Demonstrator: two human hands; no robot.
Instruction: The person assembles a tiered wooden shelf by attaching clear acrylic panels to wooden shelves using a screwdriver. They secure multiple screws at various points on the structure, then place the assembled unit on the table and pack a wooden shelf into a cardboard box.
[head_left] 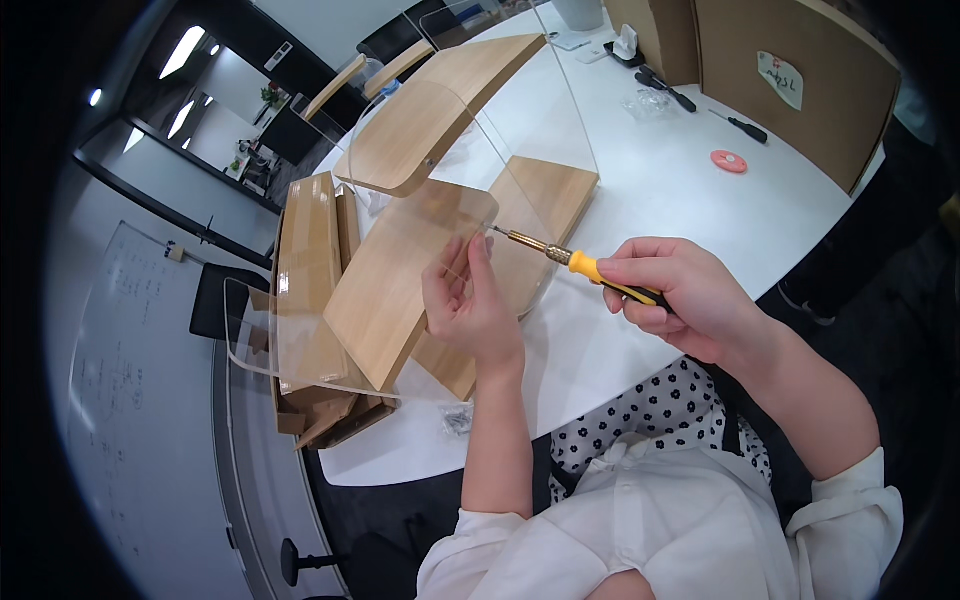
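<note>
My right hand (685, 290) is closed around the yellow and black handle of a screwdriver (558, 254). Its thin shaft points left, and the tip meets the edge of a clear plastic panel near a wooden board (400, 270). Right by that tip, the thumb and fingers of my left hand (470, 305) are pinched together; anything between them is too small to make out. The clear panel (255, 330) reaches out to the left. A second wooden board (440, 110) stands above, joined to clear sheets, and another board (565, 190) lies beneath on the table.
On the white table (800, 195) lie a black-handled screwdriver (745, 128), more dark tools (668, 90), a red disc (729, 161) and a small bag of hardware (458, 420). A cardboard box (810, 60) stands at right, more cardboard (310, 250) at left.
</note>
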